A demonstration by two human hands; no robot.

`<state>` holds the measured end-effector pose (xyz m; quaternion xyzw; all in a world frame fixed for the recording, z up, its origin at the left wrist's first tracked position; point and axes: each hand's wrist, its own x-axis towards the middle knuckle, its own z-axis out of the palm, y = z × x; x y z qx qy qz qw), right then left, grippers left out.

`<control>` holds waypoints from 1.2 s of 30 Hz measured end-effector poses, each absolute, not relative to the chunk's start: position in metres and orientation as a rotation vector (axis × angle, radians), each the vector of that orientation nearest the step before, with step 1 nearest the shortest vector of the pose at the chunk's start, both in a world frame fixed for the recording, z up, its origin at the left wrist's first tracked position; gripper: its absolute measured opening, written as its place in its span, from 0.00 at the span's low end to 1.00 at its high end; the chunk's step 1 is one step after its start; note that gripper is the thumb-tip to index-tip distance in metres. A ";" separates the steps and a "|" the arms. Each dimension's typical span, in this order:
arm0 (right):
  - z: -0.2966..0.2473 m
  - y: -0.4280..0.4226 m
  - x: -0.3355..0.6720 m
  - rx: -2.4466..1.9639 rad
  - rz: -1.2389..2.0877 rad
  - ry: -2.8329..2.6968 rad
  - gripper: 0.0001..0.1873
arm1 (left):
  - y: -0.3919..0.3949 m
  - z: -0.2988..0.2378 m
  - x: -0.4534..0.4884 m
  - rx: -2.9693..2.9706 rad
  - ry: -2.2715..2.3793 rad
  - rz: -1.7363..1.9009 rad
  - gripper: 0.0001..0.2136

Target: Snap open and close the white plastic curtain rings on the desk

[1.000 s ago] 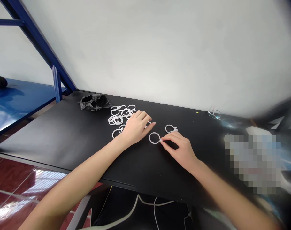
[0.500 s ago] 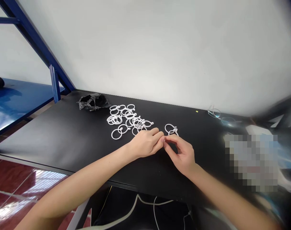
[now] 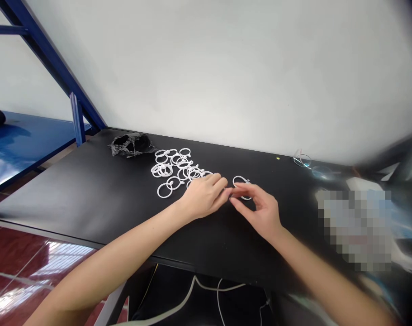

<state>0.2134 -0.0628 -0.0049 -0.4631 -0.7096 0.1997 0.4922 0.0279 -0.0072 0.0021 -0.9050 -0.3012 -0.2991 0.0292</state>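
My left hand (image 3: 206, 195) is closed over the table, just in front of the heap of white plastic rings. Its thumb and fingers press together, and whatever they hold is hidden behind them. Close to its fingertips is my right hand (image 3: 260, 208), with a small gap between thumb and forefinger and nothing visible in it. White rings with small round eyelets (image 3: 165, 190) lie in a loose, overlapping heap left of and behind my left hand. A smaller group of white rings (image 3: 239, 177) lies just behind my right fingers, partly covered by them.
A crumpled black plastic bag (image 3: 133, 144) lies at the back left of the black table (image 3: 124, 203). Clear glasses-like items (image 3: 304, 160) and a pixelated package (image 3: 355, 226) are at the right. A white wall stands behind; cables (image 3: 178, 308) hang below the front edge.
My right thumb and forefinger have parted from their pinch against my left fingertips. The right hand has shifted slightly right, and my left hand slightly up. The rings stay put.
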 end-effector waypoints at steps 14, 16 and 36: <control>-0.013 -0.031 0.263 -1.525 0.272 -1.902 0.06 | 0.014 -0.005 0.019 -2.680 -1.094 -0.721 0.10; -0.012 -0.031 0.262 -1.520 0.267 -1.927 0.06 | 0.011 -0.004 0.021 -2.729 -1.068 -0.723 0.11; -0.002 -0.033 0.264 -1.607 0.387 -2.023 0.06 | -0.002 -0.016 0.034 -3.145 -0.686 -0.721 0.10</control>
